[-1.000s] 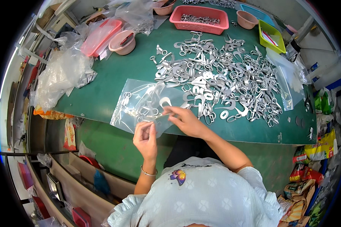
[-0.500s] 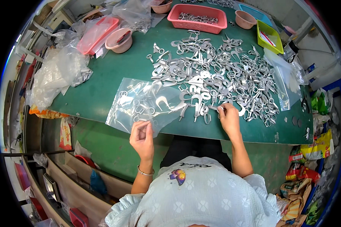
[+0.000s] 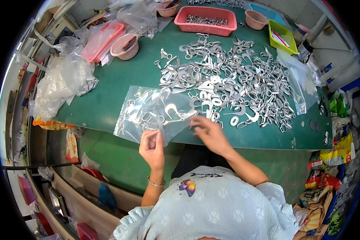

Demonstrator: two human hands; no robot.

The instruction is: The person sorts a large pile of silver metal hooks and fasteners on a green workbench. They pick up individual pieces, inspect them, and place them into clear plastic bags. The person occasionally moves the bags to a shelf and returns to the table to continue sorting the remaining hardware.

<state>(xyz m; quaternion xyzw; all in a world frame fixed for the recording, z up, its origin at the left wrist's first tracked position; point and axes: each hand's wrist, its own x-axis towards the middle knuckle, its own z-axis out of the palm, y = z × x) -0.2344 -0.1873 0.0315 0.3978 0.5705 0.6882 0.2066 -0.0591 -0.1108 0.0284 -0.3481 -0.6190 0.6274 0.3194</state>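
My left hand (image 3: 152, 146) is closed on the near edge of a clear plastic bag (image 3: 134, 120). The bag lies partly on the green table, with several grey metal hooks and rings (image 3: 150, 117) showing through the film. My right hand (image 3: 210, 135) is at the bag's right edge, fingers pointing left and smeared by motion. Whether it holds a metal piece cannot be made out. Just beyond it spreads a wide heap of loose grey metal hooks, rings and flat pieces (image 3: 228, 74).
Pink basket (image 3: 206, 28) of metal parts stands at the back, with a green basket (image 3: 283, 40) to its right. Crumpled plastic bags (image 3: 62, 80) cover the left side. Another clear bag (image 3: 300, 92) lies at the right. The table's front edge (image 3: 252, 146) runs close to my body.
My right hand has moved left from the front of the metal heap to the bag's right edge. My left hand keeps its grip on the bag, shifted very slightly.
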